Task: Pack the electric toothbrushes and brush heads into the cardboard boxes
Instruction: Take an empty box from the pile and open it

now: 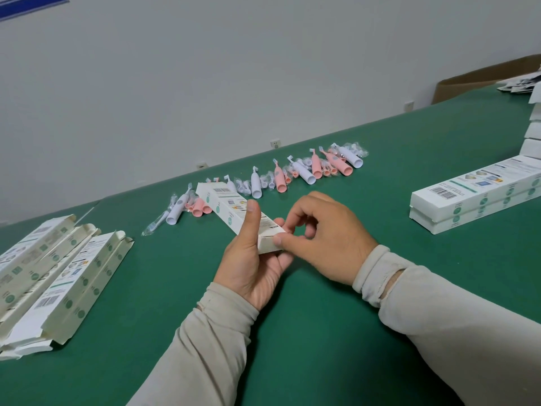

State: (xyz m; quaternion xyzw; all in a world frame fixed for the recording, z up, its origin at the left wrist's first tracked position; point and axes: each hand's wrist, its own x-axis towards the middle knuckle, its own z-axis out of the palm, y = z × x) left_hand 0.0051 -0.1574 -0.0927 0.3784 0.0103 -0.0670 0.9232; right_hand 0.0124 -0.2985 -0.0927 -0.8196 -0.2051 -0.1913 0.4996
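Note:
My left hand (248, 259) grips the near end of a long white cardboard box (225, 208), thumb lying along its top. My right hand (319, 238) pinches the box's end flap (270, 244) between thumb and fingertips. The box points away from me over the green table (292, 317). Behind it lies a row of pink and white electric toothbrushes (278, 177) and small bagged brush heads (266, 183). One white toothbrush (177, 208) lies at the left end of the row.
Several flat, open boxes (58, 276) lie piled at the left. Closed boxes (474, 200) are stacked at the right, with more up the right edge (531, 133). A brown carton (480, 80) stands beyond the table's far right corner.

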